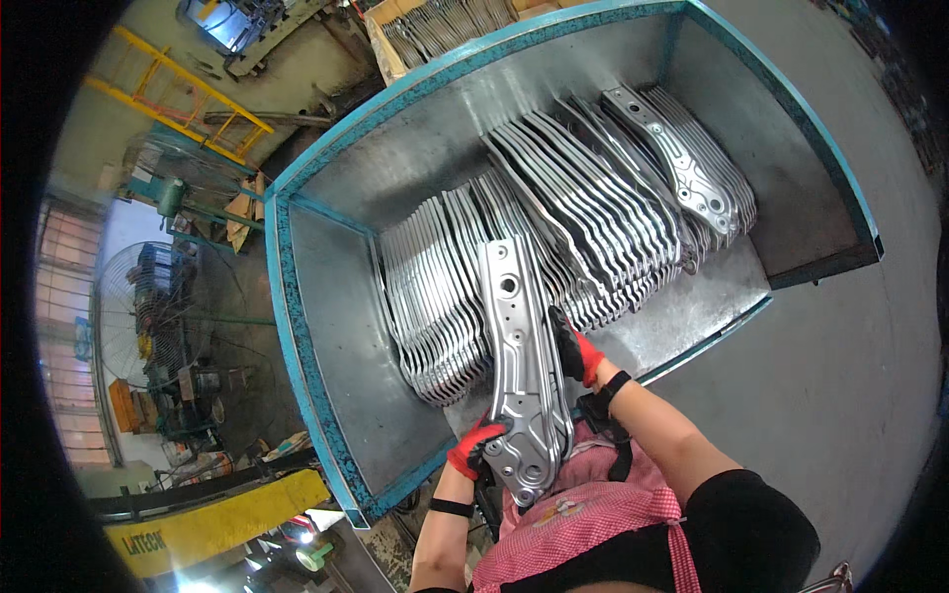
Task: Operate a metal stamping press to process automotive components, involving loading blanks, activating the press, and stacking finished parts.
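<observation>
In front of me I hold a long stamped metal bracket point(514, 336) upright at a slant, its holed face toward me; further edges along its right side look like more brackets nested behind it. My left hand point(478, 447), in a red and black glove, is closed on its lower left edge. My right hand point(576, 350), gloved alike, is closed on its right edge around mid-length, with the fingertips hidden behind the metal. Beyond stand tight rows of like brackets point(425, 287) inside a blue-rimmed metal bin point(326, 296).
One bracket point(682, 163) lies face up against the row at the right. Behind the bin is a cardboard box point(388, 49) of metal parts. A yellow ladder point(183, 89) and a large fan point(138, 306) stand left, with a yellow beam point(217, 519) at lower left.
</observation>
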A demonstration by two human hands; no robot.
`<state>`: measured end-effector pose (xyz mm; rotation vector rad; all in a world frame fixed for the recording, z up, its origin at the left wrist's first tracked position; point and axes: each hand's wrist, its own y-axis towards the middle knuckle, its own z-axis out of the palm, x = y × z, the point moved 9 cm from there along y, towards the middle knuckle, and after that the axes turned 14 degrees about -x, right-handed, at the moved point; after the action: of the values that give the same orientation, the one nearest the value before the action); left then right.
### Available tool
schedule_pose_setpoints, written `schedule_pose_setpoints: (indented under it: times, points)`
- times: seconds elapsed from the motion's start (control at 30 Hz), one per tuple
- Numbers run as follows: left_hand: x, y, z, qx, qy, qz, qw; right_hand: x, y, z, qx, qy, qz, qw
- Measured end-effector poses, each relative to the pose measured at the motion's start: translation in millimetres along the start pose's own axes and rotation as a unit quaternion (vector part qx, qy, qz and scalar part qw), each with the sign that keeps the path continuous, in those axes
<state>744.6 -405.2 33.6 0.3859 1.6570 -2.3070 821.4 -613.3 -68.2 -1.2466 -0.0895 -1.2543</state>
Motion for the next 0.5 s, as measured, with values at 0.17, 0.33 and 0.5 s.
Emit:
schedule_pose_setpoints:
  times: [0.17, 0.33, 0.5]
  points:
    - [-25.4, -22.1, 24.8, -0.012, 0.089, 0.096, 0.991, -36.2, 9.5, -0.9, -0.019, 0.079, 0.059, 0.995]
    - [-7.8, -33.5, 22.5, 0.034, 0.081, 0.112, 0.990, -36.4, -22.1, 4.6, 0.035, 0.123, 0.100, 0.987]
    - [-9.0, -41.6, 21.8, 0.018, 0.187, 0.194, 0.963, -34.7, -48.2, 1.7, 0.046, 0.205, 0.164, 0.964]
